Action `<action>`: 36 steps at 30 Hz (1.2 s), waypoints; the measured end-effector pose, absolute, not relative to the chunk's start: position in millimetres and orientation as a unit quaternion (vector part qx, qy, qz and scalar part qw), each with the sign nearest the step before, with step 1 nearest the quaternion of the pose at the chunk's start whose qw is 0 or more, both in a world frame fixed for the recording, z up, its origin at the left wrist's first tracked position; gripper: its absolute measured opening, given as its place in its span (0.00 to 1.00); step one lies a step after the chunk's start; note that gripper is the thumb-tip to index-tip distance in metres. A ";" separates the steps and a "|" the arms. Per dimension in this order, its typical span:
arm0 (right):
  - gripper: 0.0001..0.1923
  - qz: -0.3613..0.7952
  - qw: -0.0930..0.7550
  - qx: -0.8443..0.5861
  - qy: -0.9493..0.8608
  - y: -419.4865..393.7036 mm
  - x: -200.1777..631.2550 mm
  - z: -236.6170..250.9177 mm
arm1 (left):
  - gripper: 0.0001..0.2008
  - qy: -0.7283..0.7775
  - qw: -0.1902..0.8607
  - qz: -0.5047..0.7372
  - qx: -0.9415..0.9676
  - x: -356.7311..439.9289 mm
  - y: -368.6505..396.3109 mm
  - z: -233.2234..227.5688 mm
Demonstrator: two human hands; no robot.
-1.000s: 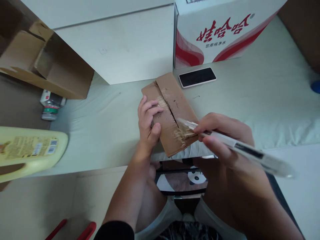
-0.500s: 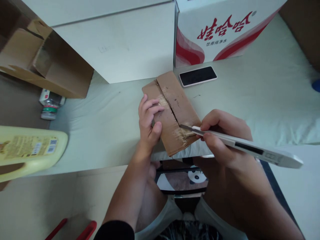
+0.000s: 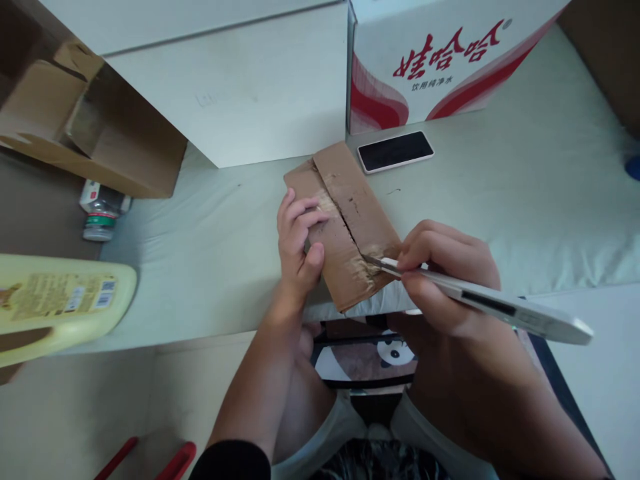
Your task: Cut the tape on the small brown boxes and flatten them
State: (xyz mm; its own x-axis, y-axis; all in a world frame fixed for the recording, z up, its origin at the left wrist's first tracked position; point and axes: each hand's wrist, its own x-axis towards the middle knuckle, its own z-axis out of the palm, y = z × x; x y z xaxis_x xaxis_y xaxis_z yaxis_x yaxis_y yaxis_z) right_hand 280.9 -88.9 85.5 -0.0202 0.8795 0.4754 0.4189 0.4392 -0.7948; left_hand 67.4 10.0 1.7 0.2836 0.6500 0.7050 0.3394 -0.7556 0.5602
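A person seated at a surface draped in pale green cloth point(image 3: 210, 267) holds a utility knife point(image 3: 500, 303) to a small cardboard carton point(image 3: 363, 207), which lies aslant near the cloth's front edge, directly before the person. The left hand point(image 3: 300, 243) rests along the carton's left side, its fingers loosely spread and slightly bent over the top face, the thumb set apart nearer the person; it steadies the carton without closing around it. The right hand point(image 3: 447, 287) has its thumb and fingers closed firmly on the knife's pale handle, whose rear end points out to the right. The blade point(image 3: 375, 260) meets the carton at the near end of a dark slit, beside a patch of scuffed, torn paper. A smartphone point(image 3: 396, 152) lies dark-screened just beyond the carton, in front of a white box with red lettering point(image 3: 430, 80). At left are an open brown box point(image 3: 135, 140), a plastic bottle with a green band point(image 3: 101, 212) and a pale yellow jug point(image 3: 120, 293).
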 end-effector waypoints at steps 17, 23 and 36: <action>0.07 0.305 0.603 -0.428 -0.600 -91.5 281.1 74.0 | 0.21 0.320 0.151 0.504 0.788 66.7 10.9 -0.3; 0.05 0.376 0.738 -0.361 -0.428 -80.9 282.7 71.7 | 0.20 0.323 0.139 0.506 0.788 67.6 9.7 -0.2; 0.11 0.285 0.771 -0.466 -0.329 -61.8 281.3 26.9 | 0.27 0.365 0.175 0.533 0.743 52.8 20.0 -3.2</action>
State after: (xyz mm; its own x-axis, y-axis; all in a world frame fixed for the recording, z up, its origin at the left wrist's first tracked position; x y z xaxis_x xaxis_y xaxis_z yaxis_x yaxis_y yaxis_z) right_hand 281.3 -61.8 26.9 0.6220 0.7448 0.2416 -0.1329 0.4045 -0.9048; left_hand 52.8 20.0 -3.2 0.1660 0.7294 0.6636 0.3555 -0.6720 0.6497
